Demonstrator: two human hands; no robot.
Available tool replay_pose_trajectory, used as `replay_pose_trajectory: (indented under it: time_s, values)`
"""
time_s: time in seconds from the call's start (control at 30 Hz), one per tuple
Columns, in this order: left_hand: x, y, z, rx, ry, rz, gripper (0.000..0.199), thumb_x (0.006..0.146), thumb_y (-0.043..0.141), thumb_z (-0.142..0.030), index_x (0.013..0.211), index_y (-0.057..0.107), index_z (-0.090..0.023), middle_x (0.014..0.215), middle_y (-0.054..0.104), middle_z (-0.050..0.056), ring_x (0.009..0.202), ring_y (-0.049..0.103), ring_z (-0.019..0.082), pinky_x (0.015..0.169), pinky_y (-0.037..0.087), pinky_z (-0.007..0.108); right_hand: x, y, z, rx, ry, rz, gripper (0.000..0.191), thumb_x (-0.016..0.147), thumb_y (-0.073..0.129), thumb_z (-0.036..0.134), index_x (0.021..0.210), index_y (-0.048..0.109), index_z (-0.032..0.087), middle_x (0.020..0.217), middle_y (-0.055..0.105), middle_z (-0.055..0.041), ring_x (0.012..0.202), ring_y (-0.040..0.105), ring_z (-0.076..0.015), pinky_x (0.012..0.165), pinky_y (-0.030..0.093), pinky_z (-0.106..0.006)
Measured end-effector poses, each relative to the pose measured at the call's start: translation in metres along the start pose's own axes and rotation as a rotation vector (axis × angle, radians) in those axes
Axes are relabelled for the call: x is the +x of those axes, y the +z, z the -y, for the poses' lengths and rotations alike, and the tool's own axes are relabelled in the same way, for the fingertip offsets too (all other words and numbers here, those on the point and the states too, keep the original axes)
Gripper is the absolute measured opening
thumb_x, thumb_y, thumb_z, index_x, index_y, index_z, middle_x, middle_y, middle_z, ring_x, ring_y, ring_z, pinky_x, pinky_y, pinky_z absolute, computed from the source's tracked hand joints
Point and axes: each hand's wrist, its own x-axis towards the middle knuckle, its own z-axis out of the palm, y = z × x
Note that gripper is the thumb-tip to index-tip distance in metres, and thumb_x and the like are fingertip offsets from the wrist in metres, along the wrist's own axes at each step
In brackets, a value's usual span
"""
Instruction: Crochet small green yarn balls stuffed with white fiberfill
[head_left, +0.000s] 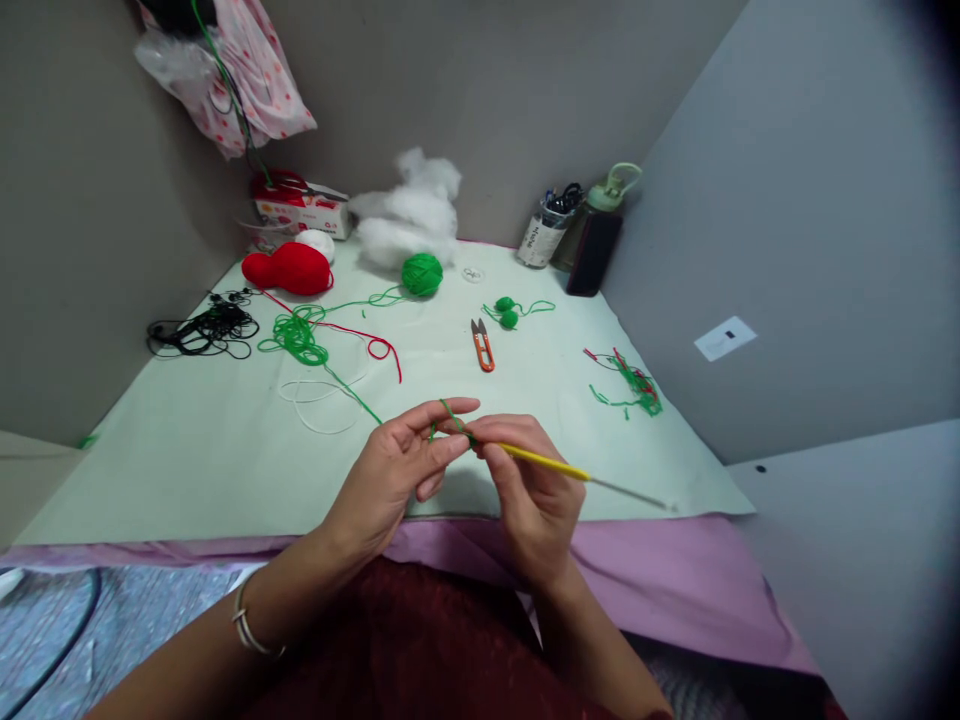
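My right hand point(536, 490) is closed on the yellow grip of a crochet hook point(544, 461), whose metal shaft points to the lower right. My left hand point(409, 455) pinches a small piece of green yarn work point(471, 438) between thumb and fingers, at the hook's working end. Green yarn point(450, 410) passes over the raised left forefinger. From the left hand a strand point(352, 392) runs back to a loose green tangle point(300, 337) on the table. Both hands meet above the front part of the table, and the hook's tip is hidden among the fingers.
Thread snips point(484, 347) lie ahead of my hands. Behind them are a green yarn ball point(421, 274), small green pieces point(508, 318) and white stuffing point(412, 210). Red yarn point(289, 269) and black yarn point(206, 325) lie left, yarn scraps point(636, 388) right. A bottle point(600, 215) stands back right.
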Motion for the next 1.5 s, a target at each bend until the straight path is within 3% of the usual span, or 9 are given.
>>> replay_pose_trajectory:
  time_s: [0.17, 0.37, 0.5, 0.7, 0.8, 1.03, 1.17, 1.27, 1.5]
  values:
    - [0.005, -0.002, 0.003, -0.173, -0.139, 0.027, 0.04, 0.08, 0.085, -0.025, 0.118, 0.077, -0.018, 0.065, 0.046, -0.008, 0.045, 0.022, -0.001, 0.041, 0.021, 0.012, -0.003, -0.001, -0.005, -0.299, -0.232, -0.037, 0.04, 0.092, 0.065, 0.002, 0.124, 0.073, 0.025, 0.116, 0.073, -0.0093, 0.103, 0.07, -0.0207, 0.084, 0.06, -0.035]
    - [0.006, -0.003, -0.002, -0.263, -0.107, 0.014, 0.025, 0.08, 0.084, -0.016, 0.104, 0.08, -0.014, 0.064, 0.043, -0.009, 0.042, 0.02, -0.003, 0.04, 0.022, 0.011, 0.007, -0.007, 0.0, 0.28, 0.202, -0.186, 0.022, 0.1, 0.056, 0.015, 0.101, 0.076, 0.025, 0.088, 0.069, -0.0015, 0.07, 0.061, -0.0129, 0.065, 0.053, -0.03]
    - [0.002, 0.002, -0.002, -0.143, -0.066, 0.02, 0.038, 0.081, 0.084, -0.019, 0.118, 0.077, -0.023, 0.071, 0.052, -0.007, 0.044, 0.031, -0.003, 0.042, 0.023, 0.012, 0.009, -0.003, 0.0, 0.324, 0.231, -0.087, 0.018, 0.098, 0.062, 0.017, 0.102, 0.078, 0.025, 0.097, 0.074, -0.0039, 0.08, 0.065, -0.0149, 0.071, 0.054, -0.031]
    - [0.001, -0.002, -0.003, -0.055, -0.035, 0.026, 0.027, 0.083, 0.083, -0.024, 0.11, 0.08, -0.022, 0.08, 0.056, -0.004, 0.044, 0.033, -0.004, 0.043, 0.024, 0.014, 0.007, -0.009, -0.002, 0.405, 0.28, -0.054, 0.02, 0.102, 0.055, 0.019, 0.103, 0.074, 0.024, 0.096, 0.076, -0.0029, 0.076, 0.067, -0.0134, 0.069, 0.057, -0.029]
    - [0.001, -0.003, -0.004, -0.024, -0.005, -0.003, 0.03, 0.082, 0.084, -0.025, 0.112, 0.079, -0.023, 0.083, 0.056, -0.004, 0.045, 0.035, -0.004, 0.043, 0.024, 0.014, 0.005, -0.013, 0.001, 0.238, 0.182, -0.03, 0.023, 0.103, 0.051, 0.015, 0.108, 0.071, 0.024, 0.097, 0.075, -0.0034, 0.077, 0.069, -0.0141, 0.07, 0.059, -0.031]
    - [0.001, -0.002, 0.0, -0.164, -0.088, 0.054, 0.045, 0.081, 0.085, -0.024, 0.124, 0.073, -0.021, 0.069, 0.052, -0.007, 0.043, 0.029, -0.003, 0.042, 0.024, 0.011, -0.004, -0.005, -0.002, -0.396, -0.329, 0.035, 0.035, 0.095, 0.062, 0.007, 0.124, 0.07, 0.025, 0.112, 0.074, -0.0101, 0.102, 0.071, -0.0216, 0.081, 0.062, -0.036]
    - [0.003, -0.006, -0.002, -0.24, -0.168, 0.097, 0.032, 0.084, 0.082, -0.02, 0.115, 0.077, -0.016, 0.06, 0.04, -0.01, 0.043, 0.02, -0.003, 0.041, 0.023, 0.01, 0.0, -0.005, -0.001, -0.016, -0.014, -0.08, 0.028, 0.099, 0.055, 0.01, 0.113, 0.073, 0.026, 0.099, 0.072, -0.0048, 0.084, 0.069, -0.0171, 0.072, 0.06, -0.034]
    - [0.003, -0.005, -0.003, -0.189, -0.104, 0.059, 0.028, 0.084, 0.082, -0.017, 0.112, 0.078, -0.019, 0.067, 0.048, -0.008, 0.042, 0.025, -0.005, 0.04, 0.022, 0.01, 0.005, -0.004, 0.001, 0.293, 0.19, -0.119, 0.023, 0.102, 0.054, 0.016, 0.104, 0.074, 0.026, 0.091, 0.07, -0.0016, 0.07, 0.063, -0.013, 0.064, 0.055, -0.03]
    - [0.001, 0.001, 0.005, -0.041, -0.003, 0.005, 0.034, 0.082, 0.084, -0.023, 0.116, 0.078, -0.024, 0.087, 0.062, -0.002, 0.044, 0.039, -0.005, 0.042, 0.028, 0.01, 0.001, 0.001, 0.001, 0.045, 0.048, -0.037, 0.028, 0.098, 0.057, 0.008, 0.113, 0.073, 0.026, 0.1, 0.074, -0.0037, 0.088, 0.07, -0.0162, 0.075, 0.06, -0.032]
